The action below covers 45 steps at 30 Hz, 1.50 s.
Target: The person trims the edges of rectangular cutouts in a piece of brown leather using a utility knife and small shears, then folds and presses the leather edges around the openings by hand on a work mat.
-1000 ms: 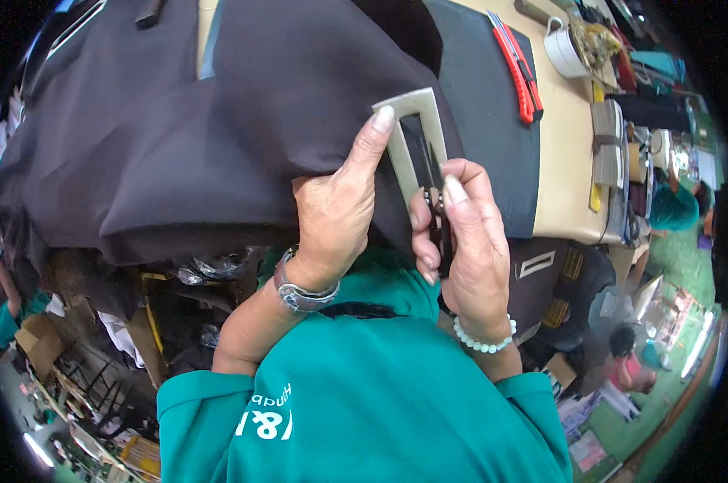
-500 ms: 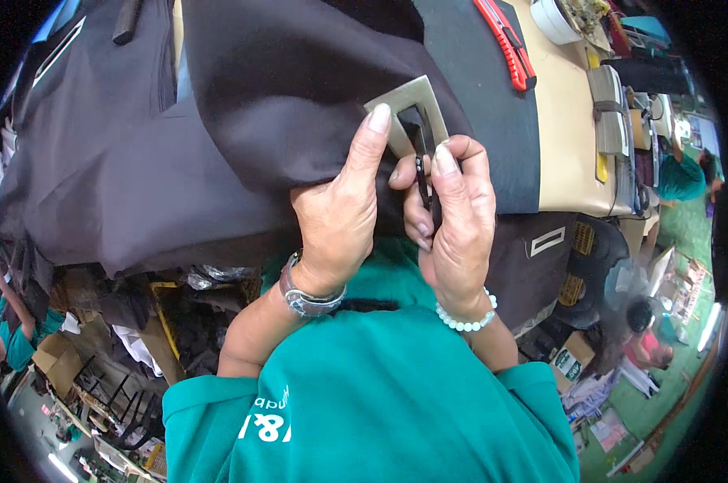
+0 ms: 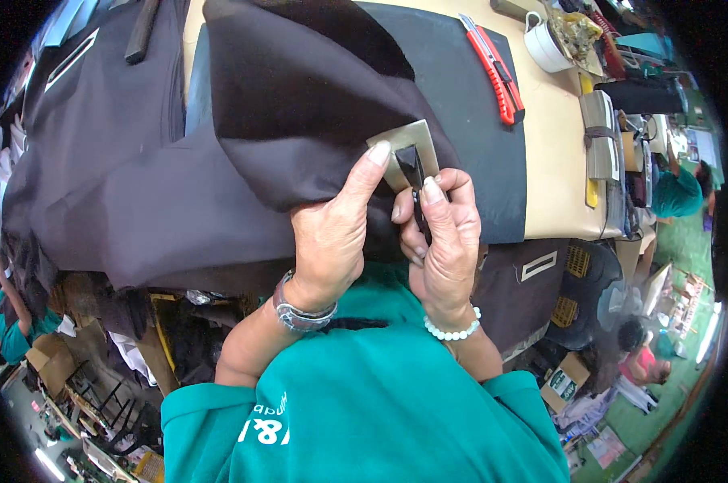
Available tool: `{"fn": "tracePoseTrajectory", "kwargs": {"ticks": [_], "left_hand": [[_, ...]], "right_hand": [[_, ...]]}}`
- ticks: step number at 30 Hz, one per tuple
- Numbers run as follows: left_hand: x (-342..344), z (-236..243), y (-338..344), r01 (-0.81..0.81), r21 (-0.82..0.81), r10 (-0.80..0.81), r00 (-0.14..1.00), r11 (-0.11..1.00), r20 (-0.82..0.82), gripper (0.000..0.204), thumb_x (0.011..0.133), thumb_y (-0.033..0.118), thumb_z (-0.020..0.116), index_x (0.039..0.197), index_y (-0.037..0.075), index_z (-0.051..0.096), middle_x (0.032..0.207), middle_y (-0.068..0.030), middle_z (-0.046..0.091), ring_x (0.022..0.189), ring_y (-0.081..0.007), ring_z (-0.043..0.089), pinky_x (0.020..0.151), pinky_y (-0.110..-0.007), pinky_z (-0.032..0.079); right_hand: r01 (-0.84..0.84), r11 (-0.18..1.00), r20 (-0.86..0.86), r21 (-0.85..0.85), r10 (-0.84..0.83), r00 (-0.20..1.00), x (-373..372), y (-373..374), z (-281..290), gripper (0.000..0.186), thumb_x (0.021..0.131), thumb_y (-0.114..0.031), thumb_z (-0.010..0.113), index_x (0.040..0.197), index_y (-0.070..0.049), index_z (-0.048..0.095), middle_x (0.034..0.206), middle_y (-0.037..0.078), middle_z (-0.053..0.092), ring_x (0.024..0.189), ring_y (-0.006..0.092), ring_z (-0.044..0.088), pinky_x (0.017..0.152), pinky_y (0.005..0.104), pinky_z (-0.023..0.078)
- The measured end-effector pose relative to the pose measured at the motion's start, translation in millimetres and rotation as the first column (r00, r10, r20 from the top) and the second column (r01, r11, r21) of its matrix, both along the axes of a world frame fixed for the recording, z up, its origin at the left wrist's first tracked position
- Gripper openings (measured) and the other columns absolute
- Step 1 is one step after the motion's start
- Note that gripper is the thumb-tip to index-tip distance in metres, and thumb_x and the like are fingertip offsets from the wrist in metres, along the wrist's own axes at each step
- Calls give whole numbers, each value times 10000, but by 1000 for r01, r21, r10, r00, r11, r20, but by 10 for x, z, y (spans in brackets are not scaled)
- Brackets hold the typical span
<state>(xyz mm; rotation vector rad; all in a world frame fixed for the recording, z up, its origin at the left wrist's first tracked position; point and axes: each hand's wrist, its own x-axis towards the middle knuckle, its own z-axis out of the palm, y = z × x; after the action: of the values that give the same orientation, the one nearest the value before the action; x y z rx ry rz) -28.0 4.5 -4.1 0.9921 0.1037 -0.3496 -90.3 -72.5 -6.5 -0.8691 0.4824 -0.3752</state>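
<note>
- Brought right hand (image 3: 444, 245) nearer left hand (image 3: 330, 237).
- Pinching dark tool (image 3: 421, 219) with right fingertips; pressing pale frame (image 3: 426, 153) under left thumb, fingers hidden.
- Expect stiff, light frame; grip rim.

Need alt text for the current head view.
A person's right hand holds a black tool at the opening of a pale rectangular frame, against dark fabric, with the left hand resting its thumb on one corner. A red utility knife lies on a dark mat.
</note>
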Motion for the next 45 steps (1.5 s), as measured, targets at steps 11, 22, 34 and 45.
{"fn": "tracePoseTrajectory", "kwargs": {"ticks": [11, 22, 34, 45], "left_hand": [[99, -177, 62, -10, 50, 20, 981, 999, -194, 230, 857, 89, 632, 1038, -51, 616, 1055, -67, 611, 952, -139, 574, 858, -276, 436], [172, -247, 160, 23, 104, -1, 979, 994, -206, 261, 861, 143, 612, 1049, -37, 624, 1041, -80, 644, 940, -160, 607, 866, -298, 452], [182, -295, 171, 10, 149, 22, 978, 989, -209, 286, 863, 146, 626, 1060, -62, 616, 1073, -84, 625, 967, -146, 587, 867, -293, 444], [167, -281, 170, 21, 161, 12, 980, 987, -198, 286, 873, 152, 613, 1063, -62, 613, 1067, -90, 629, 967, -152, 593, 865, -291, 448]], "right_hand": [[-258, 944, -84, 204, 279, 956, -96, -330, 135, 152, 941, -182, 499, 1030, -97, 409, 737, 73, 578, 428, 15, 340, 360, 141, 232], [-356, -364, -106, -861, -556, 825, -557, -2657, 701, 328, 754, 25, 507, 1061, -1, 621, 909, 170, 579, 729, 293, 591, 710, 359, 481], [-677, 64, -400, -733, -846, 353, -824, -4912, 645, 142, 779, -132, 561, 816, -62, 679, 803, 218, 650, 798, 344, 651, 724, 418, 500], [-715, -90, -308, -693, -860, 406, -628, -5109, 345, 198, 785, -172, 573, 901, -48, 674, 914, 254, 630, 924, 394, 605, 810, 453, 482]]}}
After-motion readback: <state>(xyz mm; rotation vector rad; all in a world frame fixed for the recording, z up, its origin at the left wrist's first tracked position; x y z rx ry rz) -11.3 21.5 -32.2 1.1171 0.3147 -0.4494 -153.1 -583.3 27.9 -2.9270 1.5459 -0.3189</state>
